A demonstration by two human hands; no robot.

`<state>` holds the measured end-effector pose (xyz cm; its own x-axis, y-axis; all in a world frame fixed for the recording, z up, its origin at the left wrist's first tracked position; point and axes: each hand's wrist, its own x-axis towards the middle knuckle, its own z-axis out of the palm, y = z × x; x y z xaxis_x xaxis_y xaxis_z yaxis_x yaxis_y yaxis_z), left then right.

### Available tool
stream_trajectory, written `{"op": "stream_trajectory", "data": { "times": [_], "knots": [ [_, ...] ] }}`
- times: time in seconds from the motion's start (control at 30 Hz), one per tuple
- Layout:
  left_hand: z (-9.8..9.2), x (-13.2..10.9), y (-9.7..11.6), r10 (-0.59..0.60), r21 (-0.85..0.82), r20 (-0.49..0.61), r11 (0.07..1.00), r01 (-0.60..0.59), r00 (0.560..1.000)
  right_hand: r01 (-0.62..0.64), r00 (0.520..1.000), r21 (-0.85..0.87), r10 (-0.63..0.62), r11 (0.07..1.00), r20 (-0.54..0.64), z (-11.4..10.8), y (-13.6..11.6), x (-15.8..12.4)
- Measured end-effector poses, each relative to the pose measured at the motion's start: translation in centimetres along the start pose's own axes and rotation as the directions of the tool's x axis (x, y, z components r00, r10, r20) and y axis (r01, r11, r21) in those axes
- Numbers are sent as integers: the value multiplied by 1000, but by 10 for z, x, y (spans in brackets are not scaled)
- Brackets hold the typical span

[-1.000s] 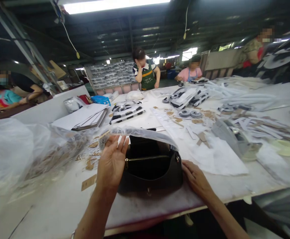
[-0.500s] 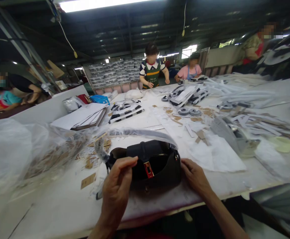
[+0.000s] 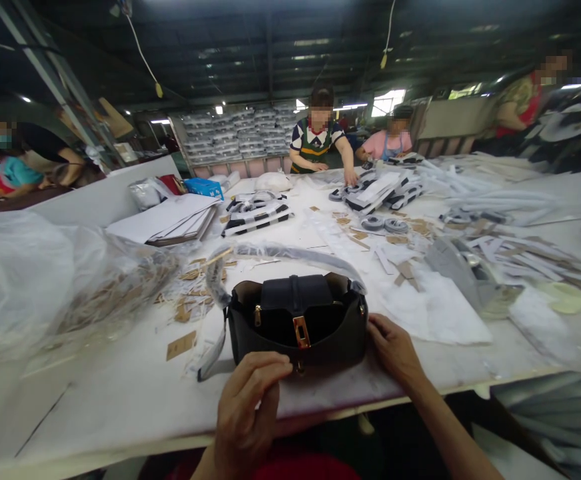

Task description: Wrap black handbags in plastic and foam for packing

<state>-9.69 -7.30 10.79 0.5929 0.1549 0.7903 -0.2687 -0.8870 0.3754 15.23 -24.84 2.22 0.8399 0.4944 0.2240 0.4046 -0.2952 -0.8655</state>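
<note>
A black handbag [image 3: 265, 340] stands upright on the white table in front of me, its top gaping and its gold clasp plate [image 3: 301, 332] hanging from the flap. Its arched handle [image 3: 290, 251] is wrapped in clear plastic. My left hand [image 3: 245, 407] is at the bag's lower front, fingers bent and a gap between them and the thumb; nothing shows in it. Its fingertips are close to the small gold lock [image 3: 299, 367]; whether they touch the bag I cannot tell. At the bag's right end, my right hand [image 3: 395, 350] grips its side, fingertips partly hidden.
Left lies a clear plastic bag [image 3: 15, 287] beside scattered brown tags [image 3: 181, 345]. Behind are stacked white sheets [image 3: 163, 217] and wrapped black-and-white pieces [image 3: 258, 219]. A grey tape dispenser [image 3: 463, 273] stands right. Across the table, a person [image 3: 320, 140] reaches toward wrapped pieces.
My left hand has moved down from the bag's opening to its lower front, uncovering a gold zip pull. My right hand stays at the side. The person opposite now reaches out over the table.
</note>
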Motion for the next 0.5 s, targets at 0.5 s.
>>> {"op": "stream_trajectory", "data": {
  "times": [0.5],
  "knots": [
    [0, 45, -19, 3, 474, 140, 878, -69, 990, 15, 1000, -35, -15, 999, -19, 3, -3, -1]
  ]
}}
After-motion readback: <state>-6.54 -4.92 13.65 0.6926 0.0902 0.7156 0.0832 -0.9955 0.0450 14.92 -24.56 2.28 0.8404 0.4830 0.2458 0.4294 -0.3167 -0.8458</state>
